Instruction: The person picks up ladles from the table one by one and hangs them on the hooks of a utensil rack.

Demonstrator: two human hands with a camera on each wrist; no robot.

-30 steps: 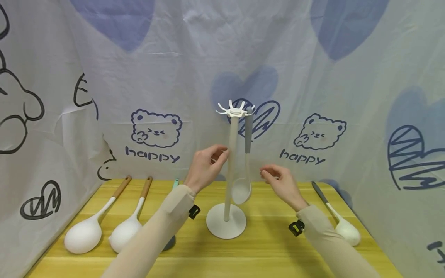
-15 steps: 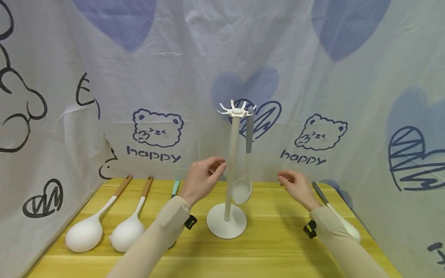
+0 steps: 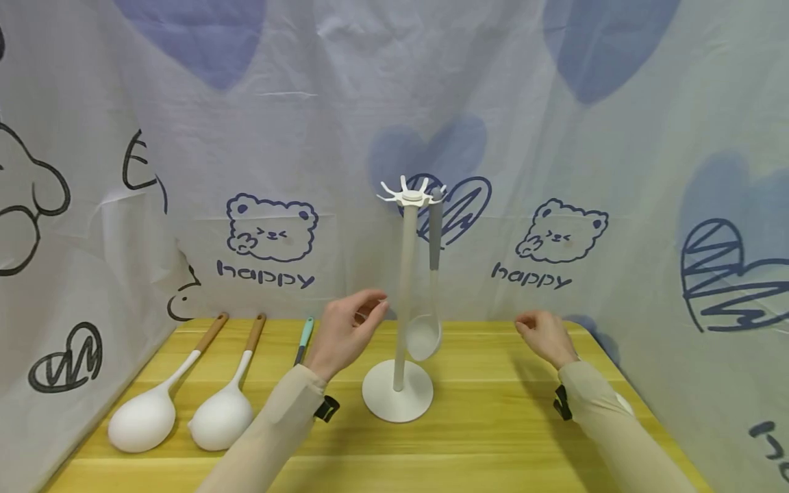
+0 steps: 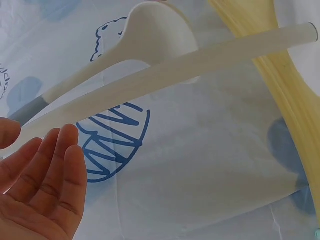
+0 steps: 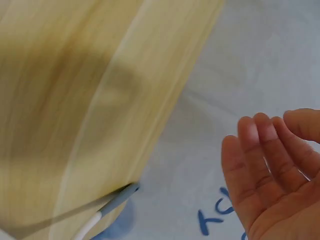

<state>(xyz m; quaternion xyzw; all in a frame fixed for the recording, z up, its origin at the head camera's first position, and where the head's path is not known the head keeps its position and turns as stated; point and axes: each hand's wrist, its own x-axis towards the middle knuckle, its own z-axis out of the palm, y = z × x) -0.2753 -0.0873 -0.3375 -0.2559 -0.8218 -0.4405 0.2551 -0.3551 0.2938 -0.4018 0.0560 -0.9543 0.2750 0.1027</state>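
A white utensil stand [image 3: 405, 274] with a ring of hooks on top stands upright mid-table. From its right side hangs a white ladle [image 3: 423, 337] with a grey handle, also visible behind the pole [image 4: 150, 82] in the left wrist view. My left hand [image 3: 346, 330], fingers relaxed and holding nothing, is just left of the pole. Over the right part of the table my right hand [image 3: 547, 337] is empty too, its fingers loosely bent. Below it in the right wrist view lies a grey-handled utensil [image 5: 119, 198]; my right forearm mostly hides it in the head view.
Two white ladles with brown handles, an outer one [image 3: 143, 419] and an inner one [image 3: 222, 416], lie at the table's left. Beside them is a teal handle [image 3: 307, 331], its lower part behind my left sleeve. A printed cloth [image 3: 357, 82] hangs behind the yellow wooden table [image 3: 487, 438].
My right hand has moved right, away from the hanging ladle and toward the utensil on the right. My left hand has dropped lower and drawn slightly left of the pole.
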